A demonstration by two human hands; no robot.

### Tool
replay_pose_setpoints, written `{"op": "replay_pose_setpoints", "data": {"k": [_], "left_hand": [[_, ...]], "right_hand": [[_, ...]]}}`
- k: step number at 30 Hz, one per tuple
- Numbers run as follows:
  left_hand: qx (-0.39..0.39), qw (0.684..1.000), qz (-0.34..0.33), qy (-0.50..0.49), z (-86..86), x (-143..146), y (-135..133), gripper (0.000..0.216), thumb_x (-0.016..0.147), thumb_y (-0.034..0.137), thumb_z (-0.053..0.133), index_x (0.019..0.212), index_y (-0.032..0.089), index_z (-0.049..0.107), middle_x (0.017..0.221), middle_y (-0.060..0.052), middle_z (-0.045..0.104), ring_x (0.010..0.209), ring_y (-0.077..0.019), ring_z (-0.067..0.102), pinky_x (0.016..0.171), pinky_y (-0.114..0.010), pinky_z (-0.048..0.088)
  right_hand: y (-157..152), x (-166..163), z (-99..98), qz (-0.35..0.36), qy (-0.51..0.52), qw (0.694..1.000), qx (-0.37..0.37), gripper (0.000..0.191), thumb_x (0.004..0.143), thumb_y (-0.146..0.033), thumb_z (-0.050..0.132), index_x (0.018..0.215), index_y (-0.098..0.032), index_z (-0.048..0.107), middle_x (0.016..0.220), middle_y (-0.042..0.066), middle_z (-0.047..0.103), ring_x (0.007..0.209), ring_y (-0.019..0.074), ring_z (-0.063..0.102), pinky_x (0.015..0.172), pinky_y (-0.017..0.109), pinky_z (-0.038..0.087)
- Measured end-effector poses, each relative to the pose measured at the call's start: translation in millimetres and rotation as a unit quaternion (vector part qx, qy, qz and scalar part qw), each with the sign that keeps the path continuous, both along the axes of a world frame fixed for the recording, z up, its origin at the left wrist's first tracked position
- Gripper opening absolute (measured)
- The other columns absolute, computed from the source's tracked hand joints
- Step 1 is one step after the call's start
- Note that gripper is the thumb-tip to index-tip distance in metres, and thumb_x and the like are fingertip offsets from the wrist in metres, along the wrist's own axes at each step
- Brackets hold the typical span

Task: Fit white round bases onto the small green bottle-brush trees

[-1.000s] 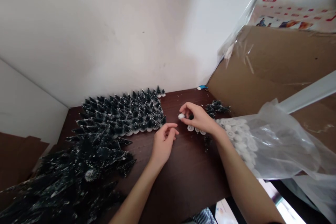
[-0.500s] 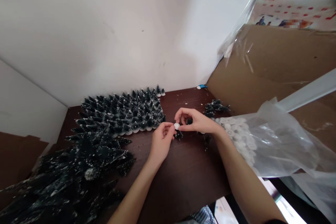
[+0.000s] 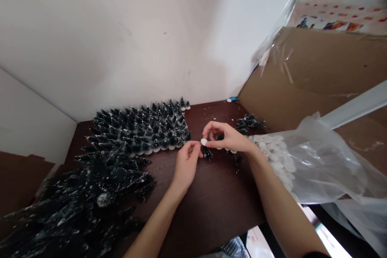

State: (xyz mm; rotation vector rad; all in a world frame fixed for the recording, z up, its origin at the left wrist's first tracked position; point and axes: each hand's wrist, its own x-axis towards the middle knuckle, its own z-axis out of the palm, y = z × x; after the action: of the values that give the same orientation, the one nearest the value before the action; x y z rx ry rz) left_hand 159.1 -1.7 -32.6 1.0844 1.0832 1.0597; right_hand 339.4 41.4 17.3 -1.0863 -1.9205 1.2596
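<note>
My right hand (image 3: pixel 225 137) pinches a small white round base (image 3: pixel 204 142) between thumb and fingertips, over the table. Directly below the base is a small dark green miniature tree (image 3: pixel 207 153) with white flecks; whether the two are joined cannot be made out. My left hand (image 3: pixel 188 160) is beside them, its thumb and fingers closed together close to the base and tree. Anything between its fingertips is hidden. Another miniature tree (image 3: pixel 220 137) shows partly behind my right hand.
Standing miniature trees (image 3: pixel 151 127) fill rows by the wall. Larger loose trees (image 3: pixel 90 197) are heaped at left. A clear plastic bag (image 3: pixel 326 161) of white bases (image 3: pixel 276 155) lies right, near a cardboard box (image 3: pixel 326 64). More trees (image 3: pixel 249 122) lie behind my right hand.
The white base has tilted and appears flatter. My left fingertips have drawn slightly away from it, while my right hand still holds it.
</note>
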Motion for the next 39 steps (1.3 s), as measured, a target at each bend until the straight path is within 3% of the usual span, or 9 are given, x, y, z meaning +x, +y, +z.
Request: {"op": "replay_pose_setpoints", "data": {"k": [4,9,14,21,27,32,35,39], "left_hand": [[0.055,0.997,0.044,0.04,-3.7,0,0,0.016,0.08,0.031,0.063,0.086,0.019,0.054,0.063,0.005,0.048,0.058,-0.0108,0.041,0.056,-0.022,0.031],[0.065,0.996,0.043,0.04,-0.2,0,-2,0.014,0.08,0.028,0.061,0.081,0.02,0.049,0.061,0.007,0.044,0.057,-0.0106,0.038,0.056,-0.022,0.03],[0.068,0.997,0.041,0.018,0.2,1,-3,0.016,0.078,0.027,0.064,0.081,0.02,0.05,0.066,0.006,0.048,0.06,-0.0106,0.042,0.058,-0.022,0.033],[0.077,0.997,0.008,-0.01,-1.8,7,-5,0.019,0.08,0.028,0.068,0.09,0.017,0.056,0.078,0.001,0.059,0.066,-0.0113,0.051,0.06,-0.023,0.039],[0.043,0.997,0.001,-0.066,3.2,10,-9,0.033,0.08,0.033,0.072,0.1,0.018,0.05,0.086,-0.002,0.066,0.064,-0.0085,0.052,0.054,-0.019,0.037],[-0.032,0.993,0.013,-0.114,10.4,8,-8,0.05,0.072,0.04,0.08,0.101,0.021,0.043,0.075,0.002,0.066,0.052,-0.0075,0.049,0.04,-0.015,0.027],[-0.032,0.993,-0.001,-0.118,10.2,8,-7,0.046,0.072,0.039,0.079,0.097,0.021,0.044,0.067,0.005,0.061,0.047,-0.0074,0.045,0.037,-0.016,0.029],[0.008,0.996,0.005,-0.09,5.3,6,-4,0.036,0.075,0.032,0.075,0.094,0.02,0.047,0.07,0.004,0.061,0.054,-0.0088,0.05,0.046,-0.019,0.038]], "right_hand": [[2,0,-5.2,-0.012,-0.028,0.999,0.009,0.021,0.08,-0.029,0.074,0.093,-0.019,0.061,0.084,-0.001,0.062,0.066,0.0105,0.054,0.067,0.027,0.046],[1,-1,-3.5,0.005,-0.004,1.0,-0.009,0.023,0.08,-0.028,0.075,0.095,-0.019,0.06,0.091,0.0,0.063,0.067,0.0094,0.053,0.065,0.026,0.045],[-1,2,1.1,0.008,0.108,0.994,-0.024,0.029,0.075,-0.025,0.081,0.095,-0.019,0.06,0.088,0.0,0.064,0.064,0.0088,0.053,0.061,0.024,0.044],[-2,-11,-7.6,0.001,0.294,0.955,-0.031,0.032,0.075,-0.025,0.084,0.096,-0.021,0.061,0.086,-0.001,0.062,0.07,0.0101,0.054,0.062,0.022,0.043],[-3,-24,-11.6,0.04,0.279,0.958,-0.055,0.031,0.076,-0.025,0.083,0.098,-0.02,0.06,0.087,0.0,0.062,0.069,0.0098,0.054,0.059,0.021,0.043],[-4,-28,-14.3,0.068,0.311,0.944,-0.084,0.033,0.076,-0.023,0.083,0.098,-0.02,0.059,0.088,0.0,0.063,0.071,0.0098,0.055,0.059,0.021,0.046],[-4,-31,-15.9,0.073,0.314,0.942,-0.092,0.032,0.076,-0.023,0.083,0.098,-0.02,0.06,0.088,0.0,0.063,0.069,0.0094,0.055,0.055,0.019,0.044],[-4,-31,-17.3,0.052,0.32,0.941,-0.101,0.03,0.074,-0.02,0.084,0.095,-0.019,0.062,0.087,0.0,0.063,0.075,0.0101,0.058,0.064,0.021,0.048]]}}
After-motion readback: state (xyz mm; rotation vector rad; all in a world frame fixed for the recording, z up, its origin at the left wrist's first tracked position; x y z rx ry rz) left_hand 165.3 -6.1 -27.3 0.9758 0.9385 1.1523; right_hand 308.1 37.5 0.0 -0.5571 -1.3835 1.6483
